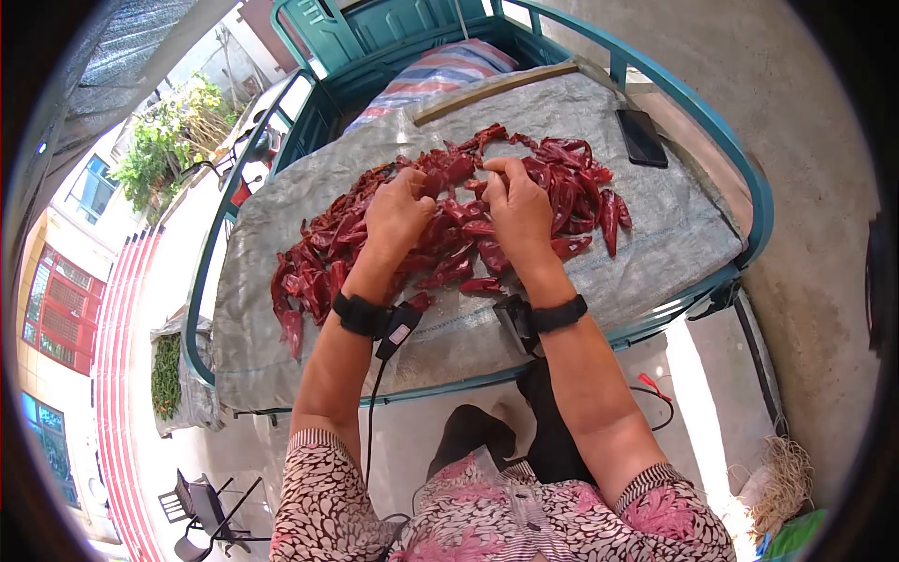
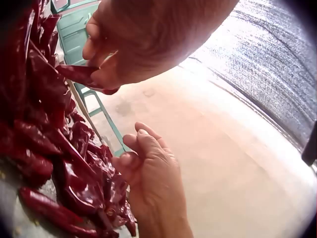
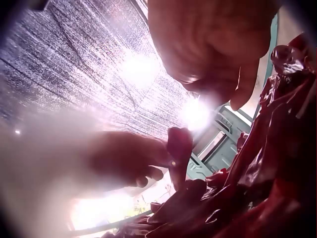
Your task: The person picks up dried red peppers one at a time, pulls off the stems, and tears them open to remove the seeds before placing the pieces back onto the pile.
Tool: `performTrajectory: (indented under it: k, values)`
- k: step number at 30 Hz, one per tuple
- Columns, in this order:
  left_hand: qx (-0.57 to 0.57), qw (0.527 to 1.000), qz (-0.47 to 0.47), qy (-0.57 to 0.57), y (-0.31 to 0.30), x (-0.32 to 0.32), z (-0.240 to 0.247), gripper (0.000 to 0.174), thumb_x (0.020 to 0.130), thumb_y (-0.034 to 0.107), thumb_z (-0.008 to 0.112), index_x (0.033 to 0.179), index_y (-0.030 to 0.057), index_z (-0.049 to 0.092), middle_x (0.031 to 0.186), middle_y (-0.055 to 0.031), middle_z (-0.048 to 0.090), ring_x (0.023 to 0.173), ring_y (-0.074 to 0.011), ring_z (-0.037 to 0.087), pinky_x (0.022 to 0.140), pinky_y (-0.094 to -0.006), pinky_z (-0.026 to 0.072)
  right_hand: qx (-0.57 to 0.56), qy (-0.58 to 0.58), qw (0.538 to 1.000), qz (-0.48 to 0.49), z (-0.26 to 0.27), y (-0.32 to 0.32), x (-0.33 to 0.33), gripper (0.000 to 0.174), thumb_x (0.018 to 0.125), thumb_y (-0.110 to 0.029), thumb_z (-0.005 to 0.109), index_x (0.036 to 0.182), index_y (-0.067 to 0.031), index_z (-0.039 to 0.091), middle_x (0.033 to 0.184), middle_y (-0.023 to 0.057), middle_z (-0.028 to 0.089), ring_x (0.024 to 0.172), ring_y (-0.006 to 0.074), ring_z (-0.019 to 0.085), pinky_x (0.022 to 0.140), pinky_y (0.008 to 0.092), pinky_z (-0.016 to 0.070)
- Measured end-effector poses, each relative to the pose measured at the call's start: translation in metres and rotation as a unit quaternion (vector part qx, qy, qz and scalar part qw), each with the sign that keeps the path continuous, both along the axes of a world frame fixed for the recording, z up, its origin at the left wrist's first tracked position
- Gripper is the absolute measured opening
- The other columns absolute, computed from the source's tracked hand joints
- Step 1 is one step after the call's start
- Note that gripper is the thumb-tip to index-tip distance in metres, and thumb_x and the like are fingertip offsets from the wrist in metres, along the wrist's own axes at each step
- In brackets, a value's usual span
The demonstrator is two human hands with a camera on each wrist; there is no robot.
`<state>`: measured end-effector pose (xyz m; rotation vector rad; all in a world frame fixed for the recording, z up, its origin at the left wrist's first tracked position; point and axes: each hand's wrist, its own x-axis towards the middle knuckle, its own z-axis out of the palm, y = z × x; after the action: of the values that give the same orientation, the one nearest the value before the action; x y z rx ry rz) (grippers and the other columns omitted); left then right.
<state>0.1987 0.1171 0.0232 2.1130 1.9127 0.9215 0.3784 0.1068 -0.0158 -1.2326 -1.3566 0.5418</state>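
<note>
Shirt (image 1: 506,515) closest, I watch the left hand (image 1: 398,215) pinch a pepper (image 2: 77,73) and the right hand (image 1: 520,214) curl loosely, both over the pile (image 1: 328,255). Bare sheet (image 1: 646,272) leaves me room before the near rail (image 1: 449,387); the phone (image 1: 641,138) lies toward the right edge.

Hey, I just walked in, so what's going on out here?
Someone is handling red peppers heaped on a grey sheet over a teal cart. The left hand pinches one pepper. The right hand is close by, fingers bent, with nothing visible in them. A phone lies on the sheet.
</note>
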Motion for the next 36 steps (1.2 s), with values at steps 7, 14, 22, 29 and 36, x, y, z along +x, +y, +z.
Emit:
performTrajectory:
  k: [7, 14, 22, 29, 36]
  values:
    - [0.078, 0.990, -0.057, 0.103, 0.071, -0.001, -0.027, 0.033, 0.081, 0.017, 0.071, 0.111, 0.0066, 0.070, 0.103, -0.0178, 0.072, 0.107, -0.0401, 0.061, 0.091, -0.0506, 0.0509, 0.045, 0.006, 0.997, -0.055, -0.001, 0.001, 0.010, 0.022, 0.098, -0.020, 0.055, 0.118, -0.0125, 0.060, 0.103, 0.0142, 0.073, 0.094, 0.0381, 0.070, 0.080, 0.0481, 0.0531]
    - [0.067, 0.972, -0.050, 0.218, 0.111, 0.008, -0.068, 0.040, 0.078, 0.022, 0.078, 0.114, 0.0075, 0.069, 0.108, -0.0197, 0.069, 0.107, -0.0420, 0.061, 0.092, -0.0496, 0.0518, 0.038, -0.025, 0.998, -0.053, 0.003, 0.000, 0.020, 0.021, 0.098, -0.018, 0.055, 0.118, -0.0126, 0.059, 0.104, 0.0126, 0.073, 0.093, 0.0362, 0.070, 0.079, 0.0474, 0.0531]
    - [0.149, 0.971, -0.102, 0.154, 0.080, 0.018, -0.022, 0.034, 0.078, 0.010, 0.074, 0.111, 0.0126, 0.073, 0.105, -0.0108, 0.069, 0.100, -0.0357, 0.060, 0.092, -0.0432, 0.0490, 0.001, -0.024, 0.998, -0.051, 0.006, 0.000, 0.021, 0.028, 0.100, -0.030, 0.058, 0.121, -0.0114, 0.057, 0.098, 0.0138, 0.074, 0.091, 0.0379, 0.071, 0.077, 0.0480, 0.0533]
    - [0.209, 0.928, -0.236, 0.199, 0.022, 0.040, 0.021, 0.032, 0.082, 0.009, 0.072, 0.114, 0.0135, 0.072, 0.098, -0.0091, 0.069, 0.094, -0.0331, 0.065, 0.084, -0.0430, 0.0514, 0.017, 0.008, 1.000, 0.023, 0.007, 0.001, 0.009, 0.040, 0.101, -0.044, 0.055, 0.120, -0.0087, 0.059, 0.092, 0.0162, 0.074, 0.090, 0.0392, 0.072, 0.076, 0.0476, 0.0541]
    - [0.154, 0.971, -0.093, 0.157, 0.019, 0.021, 0.023, 0.030, 0.086, 0.016, 0.072, 0.115, 0.0100, 0.071, 0.100, -0.0128, 0.069, 0.094, -0.0372, 0.068, 0.081, -0.0476, 0.0539, 0.034, 0.131, 0.990, -0.026, 0.015, 0.003, 0.010, 0.021, 0.102, -0.019, 0.050, 0.116, -0.0087, 0.062, 0.083, 0.0142, 0.073, 0.078, 0.0291, 0.073, 0.070, 0.0424, 0.0542]
